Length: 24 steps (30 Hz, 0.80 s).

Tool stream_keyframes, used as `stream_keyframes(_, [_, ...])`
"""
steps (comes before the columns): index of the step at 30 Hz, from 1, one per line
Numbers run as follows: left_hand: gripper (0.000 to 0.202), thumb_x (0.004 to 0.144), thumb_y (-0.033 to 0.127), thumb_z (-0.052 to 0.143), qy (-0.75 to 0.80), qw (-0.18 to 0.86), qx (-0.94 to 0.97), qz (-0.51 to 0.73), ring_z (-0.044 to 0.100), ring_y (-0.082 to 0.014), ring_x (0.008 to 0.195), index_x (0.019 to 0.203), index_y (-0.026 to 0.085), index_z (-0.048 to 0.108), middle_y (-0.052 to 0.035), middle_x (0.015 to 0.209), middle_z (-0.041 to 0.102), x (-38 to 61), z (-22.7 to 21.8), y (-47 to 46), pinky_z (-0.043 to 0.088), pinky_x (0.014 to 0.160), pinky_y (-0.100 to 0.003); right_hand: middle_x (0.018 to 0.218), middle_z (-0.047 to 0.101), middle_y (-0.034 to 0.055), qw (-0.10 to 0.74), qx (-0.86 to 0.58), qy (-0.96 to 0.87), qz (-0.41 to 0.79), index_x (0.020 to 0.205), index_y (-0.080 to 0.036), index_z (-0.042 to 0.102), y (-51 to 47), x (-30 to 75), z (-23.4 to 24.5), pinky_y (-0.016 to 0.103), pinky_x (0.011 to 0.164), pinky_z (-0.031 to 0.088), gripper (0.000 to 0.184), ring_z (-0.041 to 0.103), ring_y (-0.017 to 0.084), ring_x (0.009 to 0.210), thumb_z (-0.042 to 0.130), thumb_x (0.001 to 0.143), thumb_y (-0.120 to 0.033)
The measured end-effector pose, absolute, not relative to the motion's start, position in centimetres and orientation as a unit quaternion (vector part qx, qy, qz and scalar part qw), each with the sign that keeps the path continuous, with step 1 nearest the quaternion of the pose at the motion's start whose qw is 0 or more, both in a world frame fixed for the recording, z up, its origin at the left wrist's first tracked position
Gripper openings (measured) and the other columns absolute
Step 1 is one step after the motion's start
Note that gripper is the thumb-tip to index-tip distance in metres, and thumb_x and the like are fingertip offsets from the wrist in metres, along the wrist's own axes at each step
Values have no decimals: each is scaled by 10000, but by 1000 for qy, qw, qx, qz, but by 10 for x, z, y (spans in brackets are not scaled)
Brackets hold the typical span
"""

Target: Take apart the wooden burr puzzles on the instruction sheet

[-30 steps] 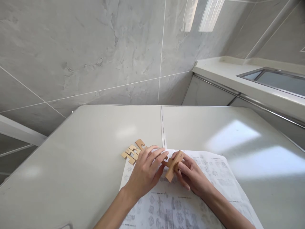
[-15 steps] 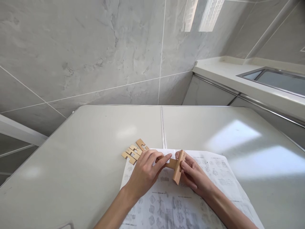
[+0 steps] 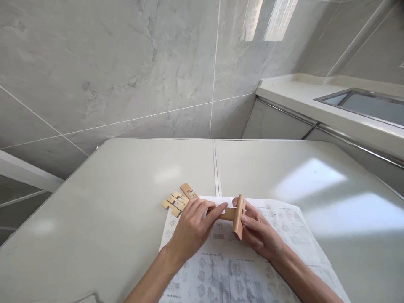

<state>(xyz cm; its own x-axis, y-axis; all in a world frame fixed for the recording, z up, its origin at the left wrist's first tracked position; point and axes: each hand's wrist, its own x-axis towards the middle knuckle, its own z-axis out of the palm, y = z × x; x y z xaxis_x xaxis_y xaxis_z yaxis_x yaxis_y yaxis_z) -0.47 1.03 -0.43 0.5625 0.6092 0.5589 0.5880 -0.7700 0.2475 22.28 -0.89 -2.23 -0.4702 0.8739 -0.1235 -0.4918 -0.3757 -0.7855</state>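
Observation:
Both hands hold two notched wooden puzzle pieces joined as a cross above a printed instruction sheet (image 3: 271, 235). My left hand (image 3: 192, 227) pinches the horizontal wooden piece (image 3: 227, 214) from the left side. My right hand (image 3: 257, 231) grips the upright wooden piece (image 3: 239, 216) that crosses it, thumb on the near face. Several loose wooden puzzle pieces (image 3: 178, 198) lie on the table just left of my left hand, beside the sheet's top left corner.
A pale table (image 3: 126, 202) with a centre seam carries everything. Grey marble tiles form the wall behind. At the right runs a counter (image 3: 303, 101) with a sunken steel sink (image 3: 369, 103). Patches of sunlight fall on the table's right half.
The crossing piece in my right hand has turned from a slant to nearly upright and shifted slightly right. My left fingers have closed into a pinch on the horizontal piece.

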Motion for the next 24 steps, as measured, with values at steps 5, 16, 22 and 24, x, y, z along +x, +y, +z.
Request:
stream_keyframes(5, [435,1065,67,522,334,12,881,334,654,-203,969,1468,226,556,-70,1073,735,-4,-3,10,519,891,-392,446,461,-135,431,-261,-339,794,1195,-249,568,-7,225,-25,159,382,177,367,160,26,324,767,979,-469])
stream_keyframes(16, [431,1080,85,502,332,20,882,334,670,-190,902,1477,247,552,-46,1017,747,-4,-1,10,532,850,-370,492,501,-113,435,-229,-292,820,1220,-252,578,-4,224,-22,160,376,232,392,174,47,357,772,923,-419])
stream_keyframes(22, [454,1082,89,505,325,24,884,334,675,-191,912,1502,261,533,-42,1018,748,-3,-3,9,534,846,-371,476,471,-138,445,-231,-290,815,1169,-259,563,-5,224,-22,149,365,202,372,123,26,327,782,914,-417])
stream_keyframes(24, [456,1078,87,512,324,23,885,335,673,-193,902,1501,255,534,-42,1013,748,-3,-3,9,534,838,-371,466,463,-145,447,-230,-294,813,1164,-258,558,-5,223,-22,145,362,202,375,112,22,321,786,916,-421])
